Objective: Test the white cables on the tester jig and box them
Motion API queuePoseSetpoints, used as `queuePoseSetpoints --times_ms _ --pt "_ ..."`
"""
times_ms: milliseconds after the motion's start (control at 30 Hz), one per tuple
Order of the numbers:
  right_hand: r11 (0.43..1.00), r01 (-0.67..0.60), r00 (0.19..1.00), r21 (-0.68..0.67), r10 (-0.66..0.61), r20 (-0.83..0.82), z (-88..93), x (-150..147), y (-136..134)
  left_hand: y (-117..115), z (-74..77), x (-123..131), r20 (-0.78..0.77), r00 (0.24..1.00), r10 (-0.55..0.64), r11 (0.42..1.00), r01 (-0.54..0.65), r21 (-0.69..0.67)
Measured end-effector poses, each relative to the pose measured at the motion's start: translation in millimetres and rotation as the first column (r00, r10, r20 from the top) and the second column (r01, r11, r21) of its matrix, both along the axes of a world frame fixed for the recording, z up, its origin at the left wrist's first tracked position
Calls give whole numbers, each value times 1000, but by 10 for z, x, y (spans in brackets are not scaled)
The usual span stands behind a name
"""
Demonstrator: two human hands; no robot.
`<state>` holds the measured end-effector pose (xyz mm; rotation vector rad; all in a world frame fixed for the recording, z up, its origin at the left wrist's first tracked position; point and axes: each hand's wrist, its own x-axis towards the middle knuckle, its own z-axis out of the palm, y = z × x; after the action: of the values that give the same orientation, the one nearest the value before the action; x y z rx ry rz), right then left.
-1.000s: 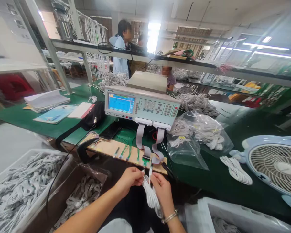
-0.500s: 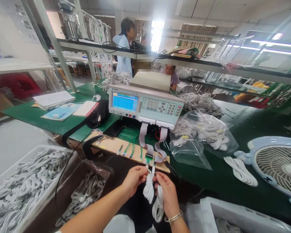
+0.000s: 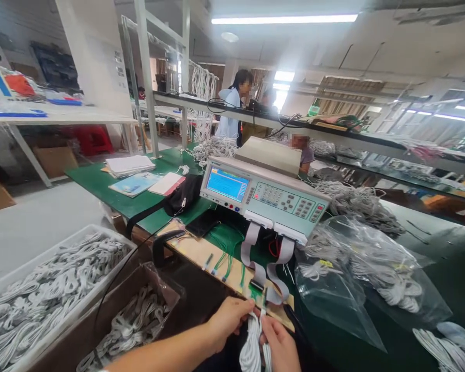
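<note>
My left hand point(image 3: 232, 319) is closed, thumb and fingers pinching the upper end of a coiled white cable point(image 3: 250, 347) at the front edge of a wooden board point(image 3: 196, 258). Close beside it, my right hand point(image 3: 282, 345) grips another white cable end, its fingers partly hidden by the cable. Loops of cable hang below both hands. The cable ends meet or nearly meet a small green circuit board point(image 3: 253, 291); my fingertips hide the exact contact. Grey ribbon cables point(image 3: 250, 248) run from there up to a bench tester point(image 3: 267, 194) with a lit blue screen.
On the left stand a white bin point(image 3: 129, 248) and a brown-walled box point(image 3: 174, 297), both holding coiled cables. Clear plastic bags point(image 3: 349, 289) of cables lie right of the tester. A black bag point(image 3: 186, 195) and papers point(image 3: 129, 164) rest on the green table. People are behind the shelf.
The camera view has turned left and up, so the scene sits farther right and lower. My hands are closer together, and the two hanging cable loops now lie side by side.
</note>
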<state>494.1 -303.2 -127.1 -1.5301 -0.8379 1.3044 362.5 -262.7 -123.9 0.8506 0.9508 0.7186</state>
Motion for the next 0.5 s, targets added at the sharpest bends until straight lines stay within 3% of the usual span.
queuePoseSetpoints --times_ms 133,233,300,367,433,500 --pt "996 21 998 92 -27 58 59 -99 -77 -109 25 21 55 995 83 996 -80 -44" --pt "994 28 998 109 -34 54 8 -212 -207 -292 38 59 145 977 158 982 -139 -131" --pt "991 -7 997 135 -4 75 -57 -311 -294 -403 20 39 204 968 147 972 -103 -210" --pt "984 -70 991 165 49 124 -119 -405 -356 -456 -35 -62 216 975 53 984 -14 -177" --pt "977 -121 980 177 89 179 -164 -464 -386 -446 -132 -258 68 992 -107 994 107 3" --pt "978 -137 974 159 103 202 -194 -473 -380 -404 -257 -515 -245 950 -193 951 243 192"
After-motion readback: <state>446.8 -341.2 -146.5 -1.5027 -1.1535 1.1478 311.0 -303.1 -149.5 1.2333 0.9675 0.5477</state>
